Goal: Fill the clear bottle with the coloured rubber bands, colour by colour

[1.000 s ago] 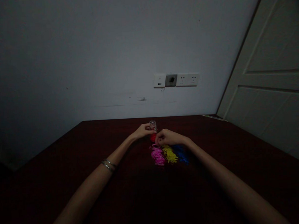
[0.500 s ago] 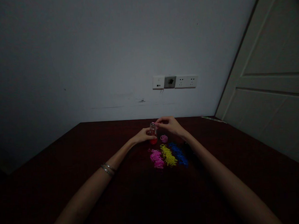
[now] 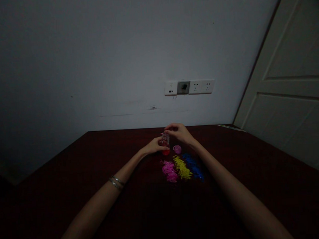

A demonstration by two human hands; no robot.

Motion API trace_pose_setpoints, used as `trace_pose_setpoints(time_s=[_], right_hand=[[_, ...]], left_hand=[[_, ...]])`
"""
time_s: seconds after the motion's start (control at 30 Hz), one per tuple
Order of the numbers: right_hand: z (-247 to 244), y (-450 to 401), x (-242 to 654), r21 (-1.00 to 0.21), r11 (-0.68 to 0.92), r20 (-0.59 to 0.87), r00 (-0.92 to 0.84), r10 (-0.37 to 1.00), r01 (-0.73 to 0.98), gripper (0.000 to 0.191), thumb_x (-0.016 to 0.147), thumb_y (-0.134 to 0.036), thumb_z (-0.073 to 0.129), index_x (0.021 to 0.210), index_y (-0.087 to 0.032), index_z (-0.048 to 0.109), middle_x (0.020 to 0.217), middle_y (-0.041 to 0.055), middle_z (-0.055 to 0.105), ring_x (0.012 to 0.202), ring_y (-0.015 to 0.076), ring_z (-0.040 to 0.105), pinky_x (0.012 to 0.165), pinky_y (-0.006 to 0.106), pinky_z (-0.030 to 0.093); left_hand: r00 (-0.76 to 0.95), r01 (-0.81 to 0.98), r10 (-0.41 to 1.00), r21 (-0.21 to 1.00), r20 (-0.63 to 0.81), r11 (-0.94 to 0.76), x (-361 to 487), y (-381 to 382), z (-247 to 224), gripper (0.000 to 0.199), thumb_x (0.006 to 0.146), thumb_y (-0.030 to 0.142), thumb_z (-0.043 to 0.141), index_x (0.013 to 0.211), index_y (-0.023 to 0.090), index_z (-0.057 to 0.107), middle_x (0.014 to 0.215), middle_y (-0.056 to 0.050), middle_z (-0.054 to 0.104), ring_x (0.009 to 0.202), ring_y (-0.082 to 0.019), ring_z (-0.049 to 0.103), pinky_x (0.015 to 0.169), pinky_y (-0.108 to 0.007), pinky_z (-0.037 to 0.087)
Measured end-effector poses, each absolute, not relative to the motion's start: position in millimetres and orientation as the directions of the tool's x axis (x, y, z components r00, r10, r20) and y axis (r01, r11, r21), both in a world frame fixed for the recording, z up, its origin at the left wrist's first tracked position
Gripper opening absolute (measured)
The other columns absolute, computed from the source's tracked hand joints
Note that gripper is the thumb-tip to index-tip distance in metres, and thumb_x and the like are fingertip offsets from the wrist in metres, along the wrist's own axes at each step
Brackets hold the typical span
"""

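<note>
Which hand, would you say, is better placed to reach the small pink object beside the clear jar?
Probably the right hand: it is nearer the small pink object, right of the clear jar, while the left hand is holding that jar.

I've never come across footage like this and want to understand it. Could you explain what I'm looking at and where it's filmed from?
There is no machine here: these are a person's own bare hands. The one view comes from a camera worn on the head, looking forward and down across a dark table towards a wall.

The left hand holds a small clear jar, with red showing at its bottom. The right hand is at the jar's mouth, fingers together; whether they hold anything is too small to tell.

A small pink object sits beside the jar. Nearer the camera lie three piles of thin, stringy pieces, left to right: pink pile, yellow pile, blue pile.
</note>
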State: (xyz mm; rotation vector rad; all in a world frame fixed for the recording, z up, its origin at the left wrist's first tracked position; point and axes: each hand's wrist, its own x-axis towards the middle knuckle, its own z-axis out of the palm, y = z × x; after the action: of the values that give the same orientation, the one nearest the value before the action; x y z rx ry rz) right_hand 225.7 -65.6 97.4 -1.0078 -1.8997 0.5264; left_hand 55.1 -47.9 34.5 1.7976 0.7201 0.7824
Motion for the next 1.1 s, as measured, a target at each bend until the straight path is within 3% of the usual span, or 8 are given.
trace_pose_setpoints(time_s=[0.23, 0.4, 0.5, 0.63, 0.77, 0.93, 1.1], right_hand=[[100.1, -68.6, 229.9, -0.697, 0.582, 0.514, -0.276, 0.813, 0.418, 0.025, 0.069, -0.033, 0.061, 0.083, -0.014, 0.066, 0.074, 0.0039, 0.062, 0.066, 0.013, 0.051, 0.063, 0.026, 0.041], [108.4, -74.7, 237.8, -0.714, 0.575, 0.508, -0.268, 0.818, 0.4, 0.028, 0.069, -0.036, 0.061, 0.084, -0.013, 0.065, 0.074, 0.0047, 0.062, 0.065, 0.0127, 0.05, 0.06, 0.025, 0.04], [113.9, -84.6, 244.0, -0.723, 0.561, 0.469, -0.31, 0.827, 0.402, 0.027, 0.072, -0.036, 0.057, 0.085, -0.013, 0.064, 0.076, 0.0047, 0.062, 0.065, 0.0122, 0.051, 0.059, 0.024, 0.039], [115.0, -104.2, 248.8, -0.71, 0.529, 0.269, -0.514, 0.814, 0.466, 0.024, 0.072, -0.031, 0.057, 0.085, -0.013, 0.065, 0.071, 0.0026, 0.061, 0.062, 0.0108, 0.051, 0.056, 0.022, 0.038], [105.8, -122.7, 245.8, -0.584, 0.562, 0.005, -0.689, 0.724, 0.586, 0.024, 0.069, -0.028, 0.059, 0.086, -0.013, 0.067, 0.069, 0.0015, 0.061, 0.061, 0.0108, 0.053, 0.055, 0.021, 0.038], [94.4, -137.3, 236.7, -0.388, 0.605, -0.116, -0.688, 0.716, 0.695, 0.026, 0.064, -0.033, 0.064, 0.085, -0.017, 0.067, 0.079, 0.0018, 0.064, 0.066, 0.0121, 0.054, 0.054, 0.021, 0.035], [95.9, -144.5, 227.7, -0.371, 0.582, -0.281, -0.685, 0.673, 0.724, 0.029, 0.064, -0.035, 0.065, 0.088, -0.019, 0.065, 0.078, -0.0001, 0.064, 0.062, 0.0103, 0.053, 0.051, 0.02, 0.033]], left_hand=[[0.716, 0.178, 0.693, 0.936, 0.087, -0.302, 43.5, -49.2, 41.8, 0.057, 0.057, 0.026, 0.074, 0.109, 0.013, 0.054, 0.093, -0.008, 0.062, 0.08, -0.015, 0.057, 0.074, -0.029, 0.042], [0.649, 0.463, 0.76, 0.804, -0.021, -0.373, 16.7, -41.2, 58.0, 0.05, 0.049, 0.031, 0.078, 0.093, 0.012, 0.064, 0.077, -0.004, 0.063, 0.067, -0.013, 0.055, 0.06, -0.023, 0.039], [0.702, 0.535, 0.693, 0.764, -0.163, -0.361, 8.3, -38.9, 58.2, 0.041, 0.053, 0.035, 0.075, 0.087, 0.013, 0.066, 0.065, -0.002, 0.062, 0.056, -0.011, 0.052, 0.053, -0.021, 0.036], [0.765, 0.547, 0.572, 0.768, -0.297, -0.332, 13.0, -42.2, 48.1, 0.036, 0.055, 0.036, 0.074, 0.081, 0.013, 0.067, 0.064, -0.002, 0.063, 0.053, -0.009, 0.05, 0.051, -0.021, 0.037], [0.768, 0.548, 0.565, 0.766, -0.303, -0.335, 22.7, -49.0, 44.3, 0.035, 0.055, 0.04, 0.074, 0.075, 0.013, 0.067, 0.063, -0.002, 0.062, 0.051, -0.008, 0.05, 0.049, -0.02, 0.036], [0.726, 0.611, 0.597, 0.719, -0.342, -0.331, 30.3, -56.9, 48.0, 0.038, 0.049, 0.045, 0.076, 0.063, 0.012, 0.062, 0.049, 0.001, 0.055, 0.043, -0.008, 0.047, 0.043, -0.02, 0.033], [0.691, 0.662, 0.627, 0.662, -0.359, -0.351, 33.9, -59.4, 49.1, 0.035, 0.049, 0.042, 0.076, 0.061, 0.012, 0.061, 0.046, 0.001, 0.054, 0.042, -0.009, 0.047, 0.042, -0.02, 0.035]])
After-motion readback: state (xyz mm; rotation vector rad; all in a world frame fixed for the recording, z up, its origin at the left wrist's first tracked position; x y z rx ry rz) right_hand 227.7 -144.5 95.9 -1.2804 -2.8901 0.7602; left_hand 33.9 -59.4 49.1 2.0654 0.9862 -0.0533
